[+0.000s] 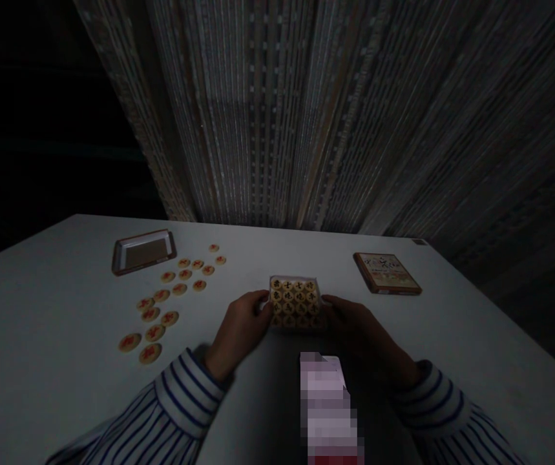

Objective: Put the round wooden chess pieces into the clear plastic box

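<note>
A small clear tray (316, 282) holds rows of round xiangqi pieces (297, 296) with black characters, face up. My left hand (243, 326) grips the tray's left side, thumb on the near side and fingers at the edge. On the opposite side, my right hand (362, 326) is closed around the right edge, partly in shadow. Loose xiangqi pieces with red characters (179, 289) lie scattered on the table, left of my left hand. All of those I can make out are flat on the surface and apart from my hands.
An open shallow box half (144, 253) stands at the back left of the white table (287, 248). A printed box lid (387, 272) lies at the right. Close in front of me is a phone (330, 407), its screen blurred. A striped curtain (277, 116) hangs behind.
</note>
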`<move>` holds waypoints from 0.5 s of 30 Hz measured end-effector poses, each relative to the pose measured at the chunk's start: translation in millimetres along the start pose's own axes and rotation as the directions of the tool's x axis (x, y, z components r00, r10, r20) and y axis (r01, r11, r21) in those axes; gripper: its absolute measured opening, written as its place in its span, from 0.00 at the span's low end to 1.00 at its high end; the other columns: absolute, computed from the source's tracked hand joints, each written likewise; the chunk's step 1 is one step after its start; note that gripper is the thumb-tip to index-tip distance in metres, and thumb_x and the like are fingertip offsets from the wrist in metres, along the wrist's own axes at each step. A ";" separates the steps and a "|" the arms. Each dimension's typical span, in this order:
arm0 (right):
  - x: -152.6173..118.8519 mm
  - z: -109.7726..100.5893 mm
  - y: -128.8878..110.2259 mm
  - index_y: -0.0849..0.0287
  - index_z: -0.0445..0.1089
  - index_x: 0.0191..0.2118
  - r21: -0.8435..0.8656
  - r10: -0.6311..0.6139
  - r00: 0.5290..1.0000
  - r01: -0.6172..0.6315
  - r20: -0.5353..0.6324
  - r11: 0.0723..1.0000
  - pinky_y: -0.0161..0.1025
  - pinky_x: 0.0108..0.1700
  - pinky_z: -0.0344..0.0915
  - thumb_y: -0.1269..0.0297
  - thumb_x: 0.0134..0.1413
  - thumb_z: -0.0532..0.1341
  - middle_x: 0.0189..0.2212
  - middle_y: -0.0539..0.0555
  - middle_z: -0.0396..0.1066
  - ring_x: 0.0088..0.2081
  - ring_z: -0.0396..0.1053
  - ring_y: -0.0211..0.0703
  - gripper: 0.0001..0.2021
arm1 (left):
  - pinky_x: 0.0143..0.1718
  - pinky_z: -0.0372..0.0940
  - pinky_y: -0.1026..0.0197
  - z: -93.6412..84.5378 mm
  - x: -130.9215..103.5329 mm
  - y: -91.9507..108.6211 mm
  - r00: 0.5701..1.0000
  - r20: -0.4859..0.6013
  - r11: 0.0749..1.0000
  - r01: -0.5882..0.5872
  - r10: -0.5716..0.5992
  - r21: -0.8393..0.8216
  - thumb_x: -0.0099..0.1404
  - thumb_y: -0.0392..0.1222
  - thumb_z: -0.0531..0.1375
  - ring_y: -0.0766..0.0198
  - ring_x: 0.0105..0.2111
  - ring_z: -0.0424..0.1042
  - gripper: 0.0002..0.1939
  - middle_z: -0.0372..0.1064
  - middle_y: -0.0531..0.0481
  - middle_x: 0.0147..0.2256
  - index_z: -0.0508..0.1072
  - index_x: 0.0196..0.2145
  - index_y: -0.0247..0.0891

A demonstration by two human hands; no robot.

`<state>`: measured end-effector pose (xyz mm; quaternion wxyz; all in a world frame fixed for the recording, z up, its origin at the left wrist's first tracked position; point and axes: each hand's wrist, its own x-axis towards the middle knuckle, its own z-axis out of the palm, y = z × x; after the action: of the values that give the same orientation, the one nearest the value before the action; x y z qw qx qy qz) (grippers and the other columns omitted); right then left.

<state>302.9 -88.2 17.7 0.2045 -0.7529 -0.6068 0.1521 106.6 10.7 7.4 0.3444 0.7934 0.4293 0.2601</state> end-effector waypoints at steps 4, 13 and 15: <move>-0.7 1.3 -1.4 0.56 0.68 0.49 0.038 -0.019 1.000 0.020 -0.008 0.999 0.41 0.43 0.64 0.62 0.58 0.47 0.42 0.57 0.72 0.43 0.69 0.46 0.18 | 0.38 0.64 0.58 -0.8 -0.6 1.6 1.000 0.005 1.000 0.008 -0.008 0.020 0.59 0.41 0.52 0.59 0.34 0.72 0.17 0.74 0.44 0.39 0.73 0.43 0.35; -1.2 1.6 -3.4 0.56 0.67 0.50 0.081 -0.027 0.999 0.029 -0.023 0.996 0.42 0.42 0.65 0.62 0.58 0.47 0.43 0.56 0.72 0.43 0.70 0.47 0.18 | 0.37 0.65 0.58 -0.7 -1.2 1.2 1.000 0.017 0.999 -0.001 0.000 0.034 0.59 0.41 0.51 0.60 0.33 0.73 0.18 0.74 0.44 0.39 0.72 0.44 0.35; -1.6 1.8 -3.8 0.56 0.67 0.50 0.087 -0.024 1.000 0.025 -0.017 0.996 0.42 0.42 0.66 0.62 0.58 0.47 0.42 0.56 0.73 0.43 0.70 0.47 0.19 | 0.37 0.65 0.58 -0.6 -1.1 1.4 1.000 0.025 1.000 0.010 -0.011 0.027 0.59 0.41 0.51 0.60 0.33 0.73 0.18 0.74 0.44 0.39 0.72 0.44 0.35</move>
<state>298.4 -88.9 18.0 0.2439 -0.7370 -0.6071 0.1697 106.3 9.4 8.8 0.3404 0.7989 0.4327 0.2424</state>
